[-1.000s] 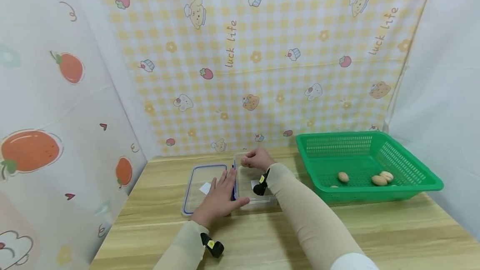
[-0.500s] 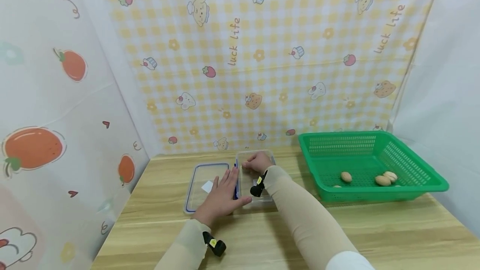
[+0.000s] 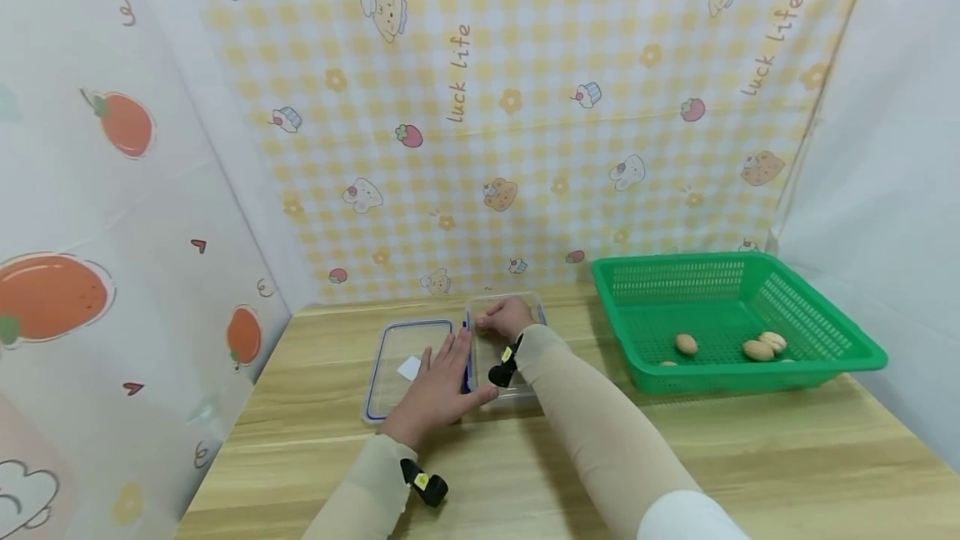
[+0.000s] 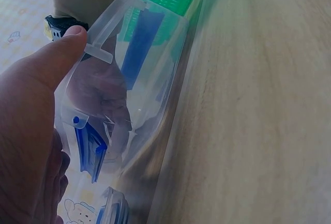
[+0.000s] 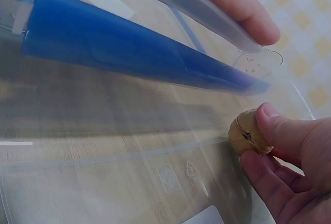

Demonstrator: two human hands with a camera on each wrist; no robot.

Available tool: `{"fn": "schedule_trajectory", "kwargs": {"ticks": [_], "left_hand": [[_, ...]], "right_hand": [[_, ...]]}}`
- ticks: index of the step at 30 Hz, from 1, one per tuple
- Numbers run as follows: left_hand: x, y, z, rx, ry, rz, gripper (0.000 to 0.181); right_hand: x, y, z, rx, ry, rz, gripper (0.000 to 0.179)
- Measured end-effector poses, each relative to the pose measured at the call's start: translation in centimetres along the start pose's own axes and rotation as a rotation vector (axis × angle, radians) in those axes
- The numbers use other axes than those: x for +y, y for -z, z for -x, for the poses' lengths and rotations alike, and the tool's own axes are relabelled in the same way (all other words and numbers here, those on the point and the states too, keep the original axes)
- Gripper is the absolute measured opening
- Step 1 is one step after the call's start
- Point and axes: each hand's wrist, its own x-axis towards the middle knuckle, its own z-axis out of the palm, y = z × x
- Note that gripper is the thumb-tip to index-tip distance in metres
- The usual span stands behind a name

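Note:
My right hand (image 3: 510, 317) is inside the clear plastic food box (image 3: 517, 398), near its back left corner. Thumb and fingers pinch a walnut (image 5: 245, 135), close over the box floor in the right wrist view. The left hand (image 3: 438, 386) lies along the box's left side with its fingers straight; in the left wrist view its thumb (image 4: 75, 35) touches the rim. Blue locking flaps (image 5: 124, 43) hang on the box. To the left, a clear lid with a blue seal (image 3: 378, 373) lies on the table, partly covered by the left hand.
A green mesh basket (image 3: 645, 380) stands at the right, with several walnuts (image 3: 686, 345) in it. White labels (image 3: 409, 367) show through the clear plastic. A checked curtain (image 3: 450, 190) hangs behind the wooden table (image 3: 285, 440).
The right hand has sunk a little deeper into the box with the walnut, still near the back left corner. The left hand keeps its place. The head view shifts slightly.

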Motion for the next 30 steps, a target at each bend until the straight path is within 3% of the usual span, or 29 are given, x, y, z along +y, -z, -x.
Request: {"fn": "schedule_trajectory", "kwargs": {"ticks": [10,18,23,30], "left_hand": [[0.1,0.2,0.1,-0.005,0.002,0.017,0.103],[0.1,-0.1,-0.1,0.007,-0.002,0.013,0.101],[0.2,-0.4,-0.1,-0.001,0.006,0.014,0.099],[-0.2,-0.7,0.0,0.013,0.003,0.014,0.101]], "right_hand": [[-0.3,0.1,0.3,0.03,-0.017,-0.028,0.024],[-1.0,1.4,1.0,-0.018,-0.005,0.095,0.032],[-2.4,4.3,1.5,-0.033,0.022,0.153,0.037],[-4.5,11.0,2.7,-0.024,0.072,0.052,0.036]]}}
